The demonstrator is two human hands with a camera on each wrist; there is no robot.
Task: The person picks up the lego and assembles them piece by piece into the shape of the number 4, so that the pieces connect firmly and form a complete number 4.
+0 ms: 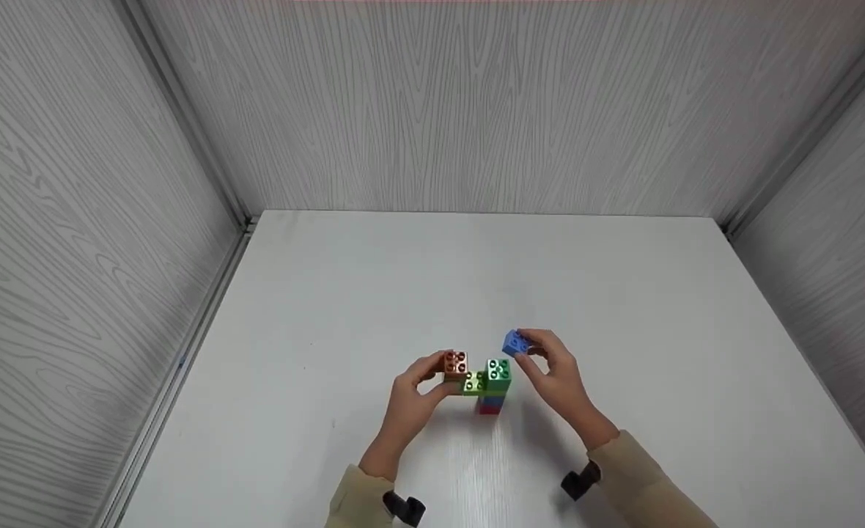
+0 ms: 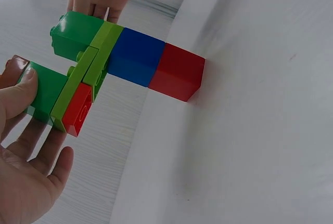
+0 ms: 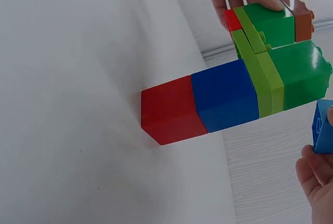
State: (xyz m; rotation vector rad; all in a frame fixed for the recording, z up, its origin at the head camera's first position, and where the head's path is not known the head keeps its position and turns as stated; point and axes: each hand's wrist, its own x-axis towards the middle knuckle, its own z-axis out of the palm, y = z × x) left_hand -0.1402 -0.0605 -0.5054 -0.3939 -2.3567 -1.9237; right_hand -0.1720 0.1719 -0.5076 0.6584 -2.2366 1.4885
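A toy-brick structure stands on the white table (image 1: 374,286). At its base is a red brick (image 3: 171,110), with a dark blue brick (image 3: 225,96) above it. Lime-green plates (image 2: 73,91) cross over that and jut out to the left, carrying a green brick (image 2: 78,34) on the right column. On the left side are another green brick (image 2: 49,88), a brown brick (image 1: 455,365) on top and a small red brick (image 2: 78,110) underneath. My left hand (image 1: 412,400) grips this left stack, thumb on the green brick. My right hand (image 1: 561,378) pinches a lighter blue brick (image 1: 514,343), held apart beside the right column's top.
Grey wood-grain panels (image 1: 432,110) wall the table at the back and on both sides. Black straps (image 1: 580,480) show at both sleeves.
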